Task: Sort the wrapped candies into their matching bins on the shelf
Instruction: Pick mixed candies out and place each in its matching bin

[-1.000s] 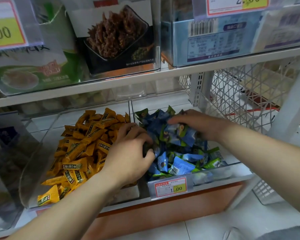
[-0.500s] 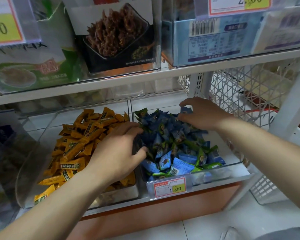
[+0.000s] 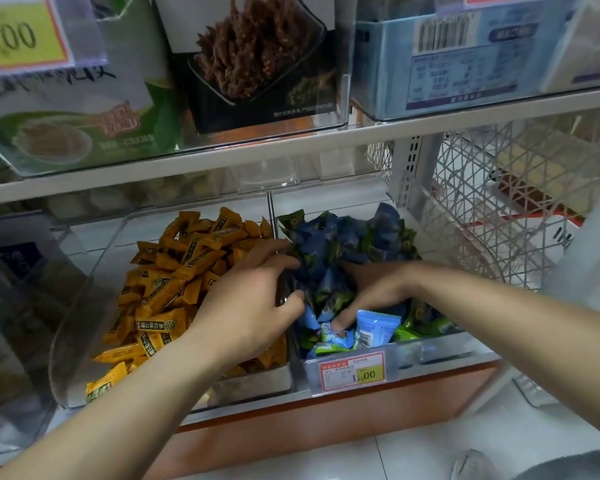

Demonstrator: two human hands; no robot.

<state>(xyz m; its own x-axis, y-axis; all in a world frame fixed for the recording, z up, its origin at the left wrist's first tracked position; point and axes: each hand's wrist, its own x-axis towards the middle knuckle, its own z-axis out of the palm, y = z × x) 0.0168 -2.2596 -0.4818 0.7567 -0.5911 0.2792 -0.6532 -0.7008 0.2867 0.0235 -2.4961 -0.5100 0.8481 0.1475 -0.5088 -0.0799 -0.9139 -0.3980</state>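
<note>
I see the blue wrapped candies (image 3: 343, 237) heaped in the right bin (image 3: 430, 351) directly behind the price tag (image 3: 352, 370). The yellow wrapped candies (image 3: 187, 265) fill the left bin (image 3: 84, 306), behind and left of that tag. My left grip (image 3: 253, 306) sits over the wall between both bins, fingers and thumb curved toward each other; I cannot tell whether they pinch anything. My right grip (image 3: 374, 289), just behind the tag, digs into the blue heap with its fingertips buried, so I cannot tell its state either.
</note>
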